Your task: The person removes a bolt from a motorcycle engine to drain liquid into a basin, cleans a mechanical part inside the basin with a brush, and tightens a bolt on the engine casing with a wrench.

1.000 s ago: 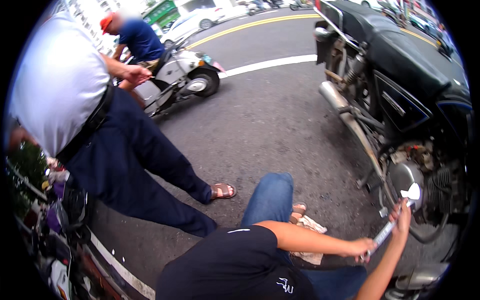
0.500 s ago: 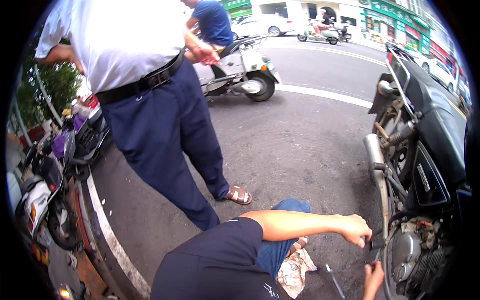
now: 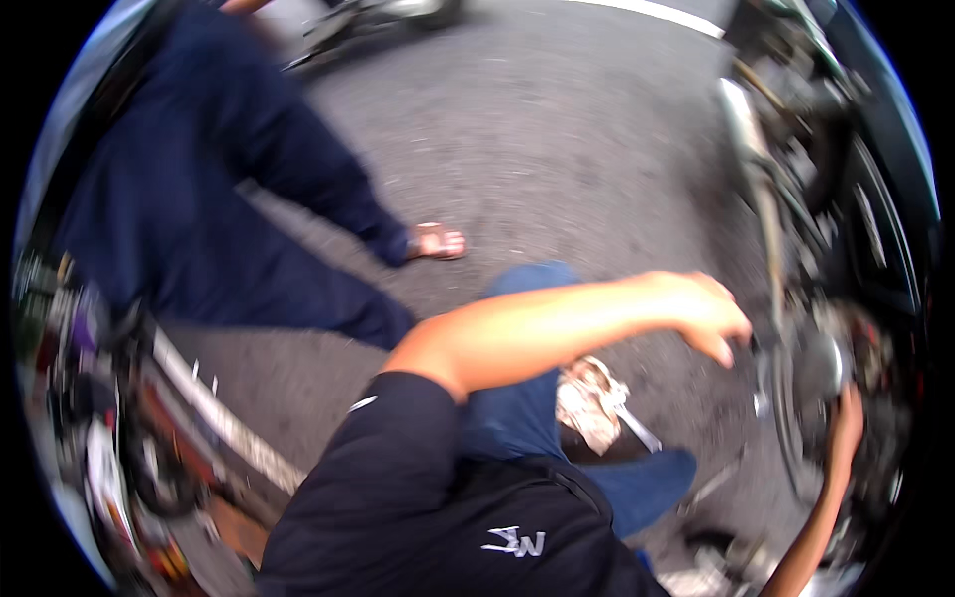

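My left hand (image 3: 706,313) reaches across to the motorcycle's side, with bent fingers apart and nothing seen in them. It hangs beside a dark foot peg (image 3: 766,334); whether they touch is unclear. Lower right, my right hand (image 3: 847,418) is up against the engine, at the edge of its round metal cover (image 3: 821,366). Blur hides what those fingers do. The motorcycle (image 3: 875,229) stands along the right side, its long exhaust pipe (image 3: 764,199) running toward the far end. A crumpled, patterned cloth (image 3: 589,403) lies by my blue-jeaned leg (image 3: 512,408).
A person in dark blue trousers (image 3: 199,199) and a sandal (image 3: 438,241) stands close on the left. Parked scooters (image 3: 109,458) line the left edge beyond a white line (image 3: 214,403). Part of another scooter (image 3: 388,15) shows at the top. Grey asphalt (image 3: 557,139) lies between.
The view has tipped downward, and the street at the top has left the picture. My right hand has moved from near the foot peg to the engine. My left hand stays beside the peg.
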`<act>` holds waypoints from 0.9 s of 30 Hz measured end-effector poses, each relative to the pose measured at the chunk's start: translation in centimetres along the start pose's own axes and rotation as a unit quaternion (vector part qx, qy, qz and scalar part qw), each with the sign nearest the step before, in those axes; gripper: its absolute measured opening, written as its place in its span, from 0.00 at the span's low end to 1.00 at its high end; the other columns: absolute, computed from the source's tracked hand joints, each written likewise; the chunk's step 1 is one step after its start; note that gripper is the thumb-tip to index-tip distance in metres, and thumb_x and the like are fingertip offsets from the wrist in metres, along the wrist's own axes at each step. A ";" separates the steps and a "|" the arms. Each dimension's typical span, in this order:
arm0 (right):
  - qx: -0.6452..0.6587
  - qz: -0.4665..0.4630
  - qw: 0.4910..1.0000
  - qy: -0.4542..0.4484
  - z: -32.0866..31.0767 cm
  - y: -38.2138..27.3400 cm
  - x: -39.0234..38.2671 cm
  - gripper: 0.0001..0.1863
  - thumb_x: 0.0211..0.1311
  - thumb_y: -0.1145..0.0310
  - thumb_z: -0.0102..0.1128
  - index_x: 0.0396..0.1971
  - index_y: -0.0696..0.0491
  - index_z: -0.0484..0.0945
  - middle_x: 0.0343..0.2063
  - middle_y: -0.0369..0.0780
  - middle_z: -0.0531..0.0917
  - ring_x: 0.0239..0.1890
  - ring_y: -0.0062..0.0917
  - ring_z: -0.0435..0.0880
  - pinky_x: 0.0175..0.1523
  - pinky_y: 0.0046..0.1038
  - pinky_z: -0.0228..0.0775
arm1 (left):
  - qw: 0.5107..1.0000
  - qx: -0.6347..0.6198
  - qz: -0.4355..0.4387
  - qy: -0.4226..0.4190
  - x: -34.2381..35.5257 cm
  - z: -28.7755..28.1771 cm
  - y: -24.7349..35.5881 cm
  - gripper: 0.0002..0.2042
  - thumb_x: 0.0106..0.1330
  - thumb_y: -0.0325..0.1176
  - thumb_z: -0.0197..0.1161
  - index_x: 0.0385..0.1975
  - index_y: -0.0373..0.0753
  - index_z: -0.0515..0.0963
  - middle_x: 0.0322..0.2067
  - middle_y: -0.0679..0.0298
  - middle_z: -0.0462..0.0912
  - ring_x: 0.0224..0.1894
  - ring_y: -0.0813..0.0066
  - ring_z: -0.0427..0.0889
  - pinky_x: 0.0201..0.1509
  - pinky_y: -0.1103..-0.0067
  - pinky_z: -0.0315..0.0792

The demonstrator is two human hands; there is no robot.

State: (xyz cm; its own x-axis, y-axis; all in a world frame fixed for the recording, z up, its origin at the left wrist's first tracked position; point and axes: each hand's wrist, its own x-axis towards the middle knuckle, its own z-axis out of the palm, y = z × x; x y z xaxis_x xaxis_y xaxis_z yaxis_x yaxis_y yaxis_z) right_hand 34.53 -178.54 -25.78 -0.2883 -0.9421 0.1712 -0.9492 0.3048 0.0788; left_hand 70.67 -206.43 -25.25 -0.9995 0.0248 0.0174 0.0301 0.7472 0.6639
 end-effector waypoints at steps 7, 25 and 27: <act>0.024 0.000 0.995 -0.096 -1.2 -3.1 5.4 0.10 0.50 0.75 0.52 0.33 0.59 0.63 0.29 0.49 0.73 0.35 0.48 0.73 0.39 0.42 0.63 | 0.984 -0.095 -0.142 0.050 0.4 -1.1 1.0 0.18 0.59 0.31 0.60 0.49 0.38 0.72 0.32 0.62 0.79 0.34 0.76 0.77 0.39 0.80 0.72; -0.215 -0.022 0.958 -0.190 0.6 -2.4 3.2 0.11 0.48 0.82 0.49 0.34 0.59 0.69 0.29 0.44 0.69 0.32 0.35 0.73 0.37 0.33 0.64 | 0.783 -0.383 -0.065 0.485 -4.5 -4.4 -1.9 0.08 0.68 0.34 0.48 0.35 0.34 0.65 0.31 0.63 0.63 0.38 0.72 0.63 0.53 0.71 0.57; -0.148 -0.040 0.975 -0.159 2.9 -2.2 4.1 0.11 0.48 0.80 0.52 0.34 0.58 0.69 0.31 0.44 0.70 0.34 0.37 0.74 0.36 0.35 0.65 | 0.866 -0.366 -0.061 0.334 -4.3 -4.6 -0.6 0.13 0.71 0.36 0.42 0.45 0.31 0.63 0.32 0.64 0.64 0.35 0.75 0.63 0.45 0.75 0.60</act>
State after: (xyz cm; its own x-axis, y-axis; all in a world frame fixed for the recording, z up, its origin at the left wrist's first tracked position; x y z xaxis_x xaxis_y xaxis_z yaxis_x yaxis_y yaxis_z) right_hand 35.10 -183.48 -28.14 -0.2842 -0.9458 -0.1573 -0.9060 0.2113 0.3668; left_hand 74.89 -209.99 -22.29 -0.7810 -0.5976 0.1815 0.1590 0.0908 0.9831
